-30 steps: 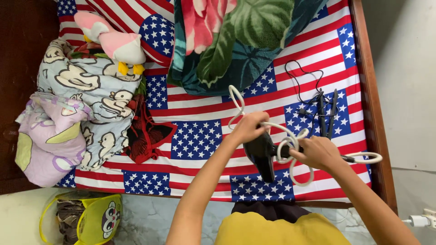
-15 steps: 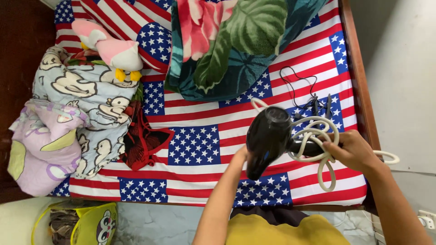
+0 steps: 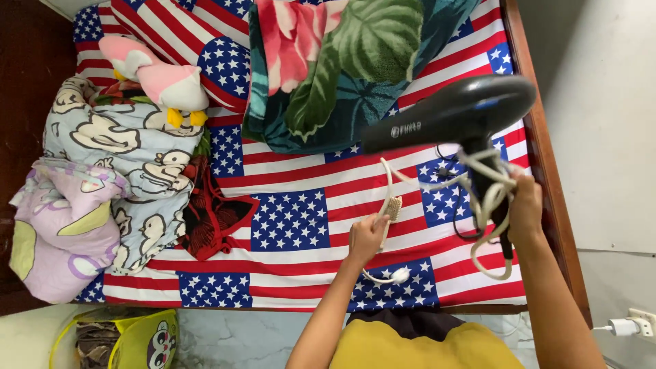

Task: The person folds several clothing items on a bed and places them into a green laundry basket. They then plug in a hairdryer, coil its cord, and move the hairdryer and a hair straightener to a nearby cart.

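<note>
My right hand (image 3: 525, 208) grips the handle of a black hair dryer (image 3: 447, 116), raised above the bed with its barrel pointing left. The dryer's cream cord (image 3: 486, 198) is looped around the handle and hangs below my fist. My left hand (image 3: 367, 237) holds the free end of that cord, where the plug (image 3: 393, 208) sticks up just above the fingers. A short stretch of cord with a white end (image 3: 398, 276) lies on the flag-patterned bedsheet (image 3: 287, 219) below my left hand.
A floral blanket (image 3: 342, 68) lies at the top of the bed, with a pink plush toy (image 3: 160, 75), cartoon pillows (image 3: 123, 164), a purple pillow (image 3: 55, 239) and red cloth (image 3: 212, 219) at left. Black cable (image 3: 444, 171) lies at right. A green bag (image 3: 130, 338) and wall charger (image 3: 625, 326) are below.
The hair dryer has been lifted higher and to the right, closer to the camera. My left hand let go of the dryer body and now holds the plug end of the cord.
</note>
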